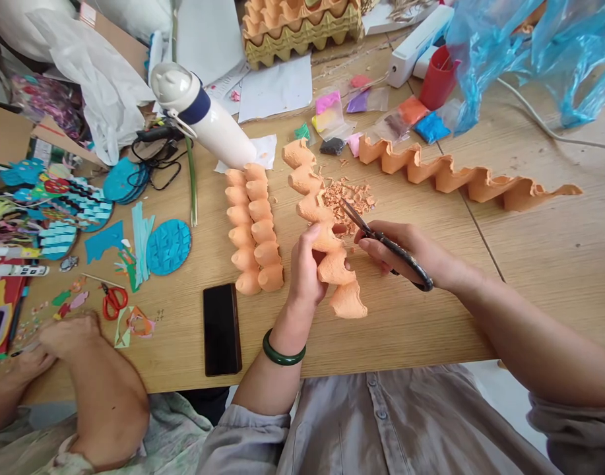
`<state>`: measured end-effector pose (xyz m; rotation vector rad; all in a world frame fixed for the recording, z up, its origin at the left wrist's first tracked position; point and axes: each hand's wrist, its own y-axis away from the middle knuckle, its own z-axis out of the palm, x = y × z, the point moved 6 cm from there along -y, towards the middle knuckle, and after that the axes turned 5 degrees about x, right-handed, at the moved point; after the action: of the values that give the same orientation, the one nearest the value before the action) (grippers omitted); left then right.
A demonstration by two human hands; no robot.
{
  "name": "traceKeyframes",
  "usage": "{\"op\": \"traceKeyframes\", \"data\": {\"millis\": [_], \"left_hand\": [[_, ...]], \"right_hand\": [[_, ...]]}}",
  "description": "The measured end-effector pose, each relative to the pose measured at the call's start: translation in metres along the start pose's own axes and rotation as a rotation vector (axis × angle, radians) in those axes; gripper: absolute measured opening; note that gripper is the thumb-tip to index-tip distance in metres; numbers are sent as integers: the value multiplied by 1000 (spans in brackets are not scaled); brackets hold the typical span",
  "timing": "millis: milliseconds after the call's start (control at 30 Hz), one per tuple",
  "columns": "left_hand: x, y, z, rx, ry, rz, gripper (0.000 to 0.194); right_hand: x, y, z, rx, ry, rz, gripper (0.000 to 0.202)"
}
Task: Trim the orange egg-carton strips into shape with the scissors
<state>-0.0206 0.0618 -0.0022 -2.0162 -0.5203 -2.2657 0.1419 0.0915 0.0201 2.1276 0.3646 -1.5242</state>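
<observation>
My left hand (309, 267) grips an orange strip of egg carton (334, 267) near its middle, thumb on top. In my right hand (406, 247) are black-handled scissors (401, 254), their blades pointing up and left beside the strip's edge. Small orange carton scraps (354, 198) lie heaped on the table just beyond the blades. Left of the strip stand two joined-looking rows of carton cups (255, 227), domes up. A longer, jagged carton strip (460, 175) lies at the right.
A white bottle (218, 122) stands behind the carton rows, and a black phone (222, 330) lies near the table's front edge. Stacked egg trays (302, 33) and colourful clay packets (401, 115) are at the back. At the left, another person's hands (64, 340) rest near red scissors (115, 301).
</observation>
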Motion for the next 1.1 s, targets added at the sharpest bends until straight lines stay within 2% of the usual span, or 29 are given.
{"op": "traceKeyframes", "data": {"millis": [133,233,367,567,800,967,1100], "left_hand": [[-7,2,4,-17,186,-189,46],[-9,1,4,-9,224,-222,40],[-7,0,3,-8,276,-165,28],[5,4,3,-40,269,18,27],[14,7,-3,51,159,246,32],[15,10,-2,46,132,283,35],[13,12,1,36,115,270,39]], "right_hand": [[1,-2,-4,83,88,-56,33],[-1,-2,-6,110,97,-65,33],[-3,-2,-7,128,120,-68,33],[0,-3,-11,181,200,-141,30],[-1,6,2,-80,-90,30,52],[-14,14,9,-204,-250,27,61],[-14,15,12,-219,-342,79,60]]}}
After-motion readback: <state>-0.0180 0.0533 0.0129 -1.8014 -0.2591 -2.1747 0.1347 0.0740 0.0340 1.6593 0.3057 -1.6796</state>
